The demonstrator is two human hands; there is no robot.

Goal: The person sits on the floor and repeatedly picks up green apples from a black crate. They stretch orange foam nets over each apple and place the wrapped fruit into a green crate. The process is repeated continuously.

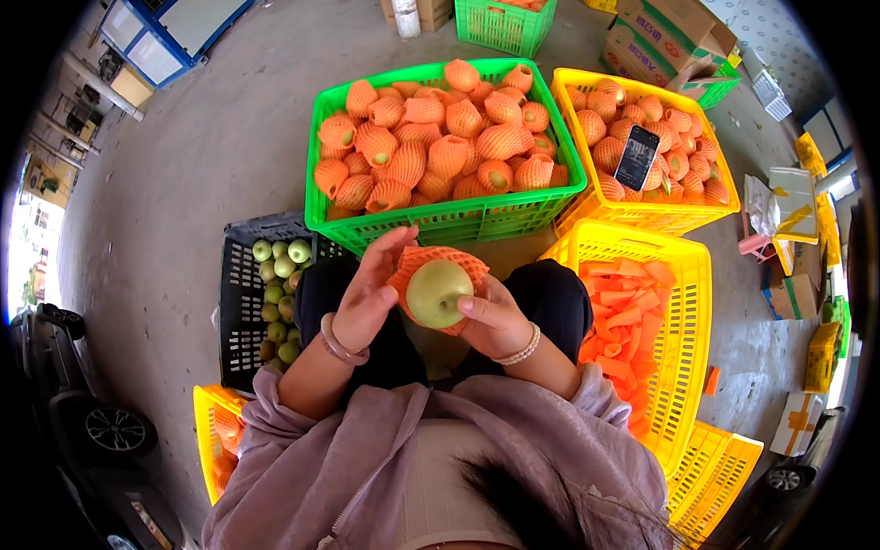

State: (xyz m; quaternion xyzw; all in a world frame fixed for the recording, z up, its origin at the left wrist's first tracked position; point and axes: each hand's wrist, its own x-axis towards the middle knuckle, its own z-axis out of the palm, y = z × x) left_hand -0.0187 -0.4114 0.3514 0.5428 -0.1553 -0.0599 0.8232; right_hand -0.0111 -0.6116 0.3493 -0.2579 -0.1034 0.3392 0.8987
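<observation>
A pale green fruit (437, 289), apple-like with a dimpled end facing up, sits partly inside an orange foam net sleeve (440, 256) above my lap. My right hand (496, 313) grips it from the right, the thumb lying on the fruit by its dimple. On the other side, my left hand (371, 295) holds the sleeve's left edge, thumb against the foam and fingers raised. Just beyond my hands stands a green plastic crate (454, 216) heaped with sleeved fruit (450, 157). Bare green fruit (280, 289) lies in a black crate (242, 323) by my left leg.
To my right, a yellow crate (689, 309) holds loose flat foam sleeves (622, 309). A smartphone (637, 157) rests on sleeved fruit in another yellow crate (660, 214). A third yellow crate (210, 419) is at my left hip. Cardboard boxes (663, 48) stand at the far right.
</observation>
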